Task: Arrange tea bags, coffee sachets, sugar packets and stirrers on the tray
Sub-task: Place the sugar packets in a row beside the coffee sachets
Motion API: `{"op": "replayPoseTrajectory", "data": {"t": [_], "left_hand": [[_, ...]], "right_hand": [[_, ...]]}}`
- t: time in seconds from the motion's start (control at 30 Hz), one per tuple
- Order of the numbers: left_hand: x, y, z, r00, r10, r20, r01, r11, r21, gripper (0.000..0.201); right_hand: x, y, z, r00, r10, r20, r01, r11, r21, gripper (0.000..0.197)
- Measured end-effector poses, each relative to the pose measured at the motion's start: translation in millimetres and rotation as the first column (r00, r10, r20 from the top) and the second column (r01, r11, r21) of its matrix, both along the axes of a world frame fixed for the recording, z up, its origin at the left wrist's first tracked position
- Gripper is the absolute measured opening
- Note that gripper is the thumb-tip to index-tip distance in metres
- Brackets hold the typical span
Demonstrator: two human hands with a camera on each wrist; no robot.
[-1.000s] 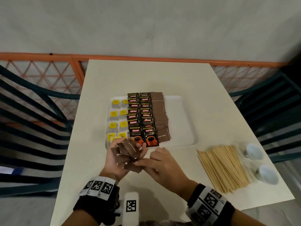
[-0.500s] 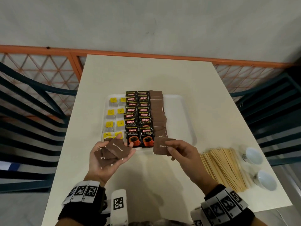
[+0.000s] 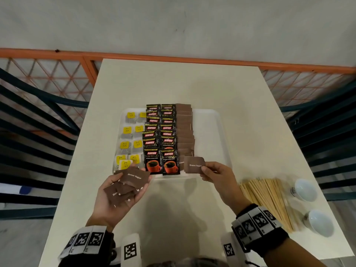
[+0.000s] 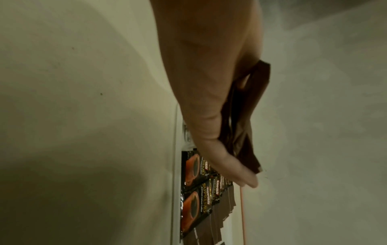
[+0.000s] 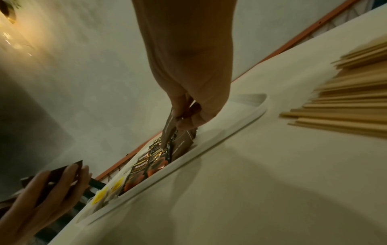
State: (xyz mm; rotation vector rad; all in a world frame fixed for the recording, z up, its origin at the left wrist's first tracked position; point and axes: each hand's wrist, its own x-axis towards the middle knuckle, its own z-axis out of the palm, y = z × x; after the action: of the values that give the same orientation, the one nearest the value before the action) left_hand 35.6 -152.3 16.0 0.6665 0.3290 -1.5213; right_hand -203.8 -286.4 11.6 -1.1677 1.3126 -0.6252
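A white tray (image 3: 210, 132) lies mid-table with yellow-tagged tea bags (image 3: 128, 130) on its left, two columns of black coffee sachets (image 3: 160, 135) and a column of brown sugar packets (image 3: 185, 130). My right hand (image 3: 213, 173) pinches one brown sugar packet (image 3: 193, 164) over the near end of that column, seen edge-on as sugar packet (image 5: 168, 131) in the right wrist view. My left hand (image 3: 119, 191) lies palm up in front of the tray and holds a fan of several brown sugar packets (image 3: 133, 180), with the same packets (image 4: 243, 119) showing behind its thumb.
A pile of wooden stirrers (image 3: 269, 199) lies on the table at the right, with two small white cups (image 3: 306, 189) beyond it near the table's right edge. The tray's right third (image 3: 212, 143) is bare. Dark chairs stand on both sides.
My right hand drew one sugar packet from the left hand's stack and carried it right and forward to the near end of the sugar column. The left hand stayed in place with its packets.
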Motion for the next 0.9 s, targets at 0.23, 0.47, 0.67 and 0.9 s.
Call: {"op": "replayPoseTrajectory", "data": {"t": [0.23,0.47,0.67,0.9], "left_hand": [[-6.7,1.6,-0.4,0.991,0.022,0.132,-0.031,0.997,0.068,0.069],[-13.2,-1.8,-4.4,0.985,0.017,0.174,-0.024,0.999,0.039,0.08],[-20.0,-4.9,-10.0,0.98,-0.037,0.195,0.04,0.999,-0.014,0.071],[-25.9,-19.0,2.7,0.964,-0.092,0.251,0.101,0.995,-0.021,0.044]], "right_hand": [[6.0,-15.5,-22.5,0.95,0.101,-0.296,-0.117,0.992,-0.037,0.005],[16.7,-18.7,-23.6,0.89,0.107,-0.444,-0.183,0.974,-0.132,0.009],[21.6,-15.1,-29.2,0.871,0.069,-0.487,-0.173,0.97,-0.172,0.019],[41.1,5.8,1.1,0.873,0.273,-0.403,-0.397,0.879,-0.264,0.008]]}}
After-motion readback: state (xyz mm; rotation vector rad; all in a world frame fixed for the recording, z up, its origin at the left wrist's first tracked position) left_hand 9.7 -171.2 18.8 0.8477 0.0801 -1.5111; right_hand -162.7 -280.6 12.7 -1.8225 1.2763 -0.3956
